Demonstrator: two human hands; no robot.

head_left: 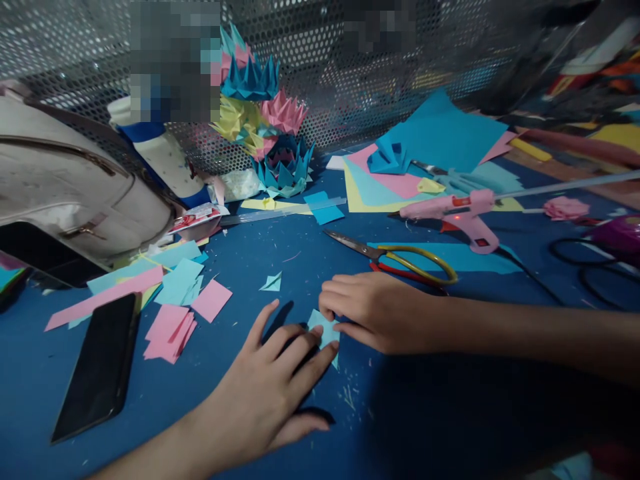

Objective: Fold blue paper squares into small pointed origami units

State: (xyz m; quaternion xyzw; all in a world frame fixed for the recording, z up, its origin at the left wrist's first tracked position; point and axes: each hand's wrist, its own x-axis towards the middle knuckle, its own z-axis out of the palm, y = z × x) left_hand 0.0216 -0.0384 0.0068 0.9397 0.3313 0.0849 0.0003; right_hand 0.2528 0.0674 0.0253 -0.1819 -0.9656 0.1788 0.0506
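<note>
A small light-blue paper piece (324, 328) lies on the blue table between my hands. My left hand (280, 373) is spread, its fingertips pressing on the paper's middle and lower right. At the paper's upper right edge my right hand (373, 310) has its fingers curled, with thumb and index finger pinching the edge. Part of the paper is hidden under the fingers. Just beyond them sits a small folded light-blue piece (271, 283). Scissors (390, 257) with yellow and red handles rest behind my right hand.
Pink squares (171, 333), light-blue squares (181, 281) and a black phone (100, 367) lie left. Behind are folded paper flowers (284, 167), a bottle (163, 157) and a bag (75, 173). A pink glue gun (463, 212) and coloured sheets (440, 137) occupy the back right.
</note>
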